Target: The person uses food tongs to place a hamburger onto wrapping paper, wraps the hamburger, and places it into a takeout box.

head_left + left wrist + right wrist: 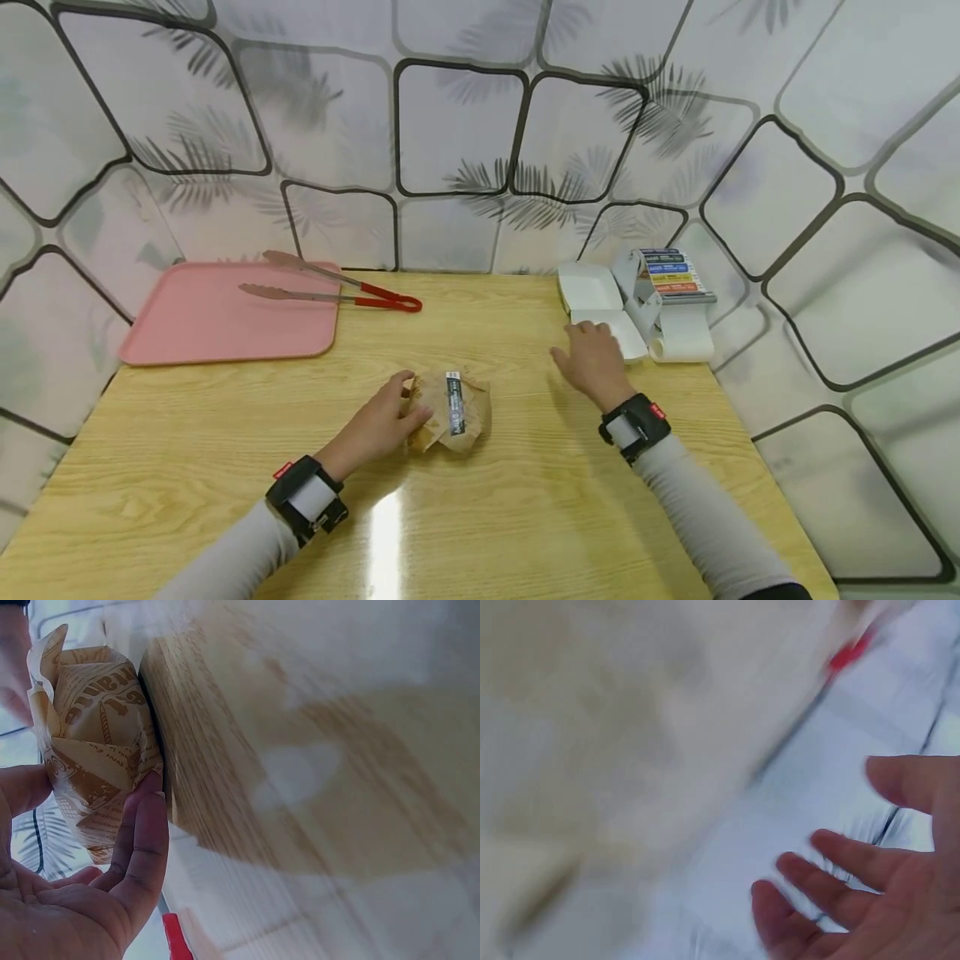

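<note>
A round, burger-like package (pixel 472 408) wrapped in brown printed paper lies on the table, a dark label strip across its top. At its left side my left hand (pixel 382 417) holds it between thumb and fingers; in the left wrist view the thumb (pixel 26 787) and fingertips meet the paper. My right hand (pixel 596 362) is extended at the front left of an open white clamshell box (pixel 590 287), partly covering its near half. Whether it touches the box cannot be told. In the right wrist view the fingers (pixel 840 889) are spread and hold nothing.
A label dispenser (pixel 645 312) with a roll of coloured labels stands right of the box. On the left, a pink tray (pixel 217 333) carries red-handled tongs (pixel 386 297), whose handles overhang its right edge. A patterned curtain (pixel 461 125) closes off the wooden table's (pixel 517 517) back and sides.
</note>
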### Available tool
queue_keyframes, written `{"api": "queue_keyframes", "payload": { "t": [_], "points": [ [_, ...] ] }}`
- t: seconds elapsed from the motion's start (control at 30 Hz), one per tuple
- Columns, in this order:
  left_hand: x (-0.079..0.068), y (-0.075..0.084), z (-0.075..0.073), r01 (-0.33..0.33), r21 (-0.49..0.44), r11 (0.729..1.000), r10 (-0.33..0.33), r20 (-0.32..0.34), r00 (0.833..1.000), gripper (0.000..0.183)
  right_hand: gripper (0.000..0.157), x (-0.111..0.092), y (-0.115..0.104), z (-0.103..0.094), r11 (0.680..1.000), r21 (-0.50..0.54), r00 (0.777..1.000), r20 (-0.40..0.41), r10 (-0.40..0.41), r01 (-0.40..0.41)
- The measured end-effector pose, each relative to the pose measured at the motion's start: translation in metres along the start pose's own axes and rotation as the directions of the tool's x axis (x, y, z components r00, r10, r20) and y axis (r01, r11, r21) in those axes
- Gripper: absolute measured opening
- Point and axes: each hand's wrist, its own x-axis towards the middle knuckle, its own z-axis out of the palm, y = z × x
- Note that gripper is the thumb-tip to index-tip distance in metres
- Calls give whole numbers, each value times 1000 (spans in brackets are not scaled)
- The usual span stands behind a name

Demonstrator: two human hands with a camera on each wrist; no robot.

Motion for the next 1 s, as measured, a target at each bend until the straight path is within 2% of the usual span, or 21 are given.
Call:
{"api": "queue_keyframes", "payload": {
  "t": [0.07, 0.17, 0.23, 0.3, 0.4, 0.47, 0.67, 0.83, 1.0],
  "points": [
    [-1, 0, 0, -14, 8, 1000, 14, 4, 1000, 76, 49, 0, 22, -5, 992, -105, 997, 15, 73, -71],
    [-3, -2, -1, -32, 14, 999, 31, 10, 999, 75, 37, -5, 43, -5, 982, -166, 991, 83, 105, -90],
    [-4, -3, -1, -39, 16, 999, 38, 11, 999, 73, 24, -7, 48, -1, 984, -168, 992, 100, 76, -59],
    [-5, -4, -2, -38, 11, 999, 38, 6, 999, 72, 17, -10, 47, 3, 985, -175, 996, 83, 24, -9],
    [-5, -5, -4, -35, 1, 999, 35, 4, 999, 71, 16, -17, 36, 10, 982, -178, 997, 28, -65, 69],
    [-5, -6, -5, -25, -8, 1000, 25, 4, 1000, 72, 14, -26, 24, 13, 975, -176, 991, -8, -136, 132],
    [-9, -8, -10, -19, -20, 1000, 20, 7, 1000, 72, 15, -67, -22, 17, 931, -130, 928, -106, -356, 342],
    [-14, -14, -16, -11, -27, 1000, 11, 7, 1000, 72, 15, -95, -52, 14, 895, -105, 895, -60, -442, 434],
    [-19, -18, -19, -26, -24, 999, 26, 4, 1000, 71, 16, -110, -67, 7, 858, -51, 859, 7, -512, 512]
  ]
}}
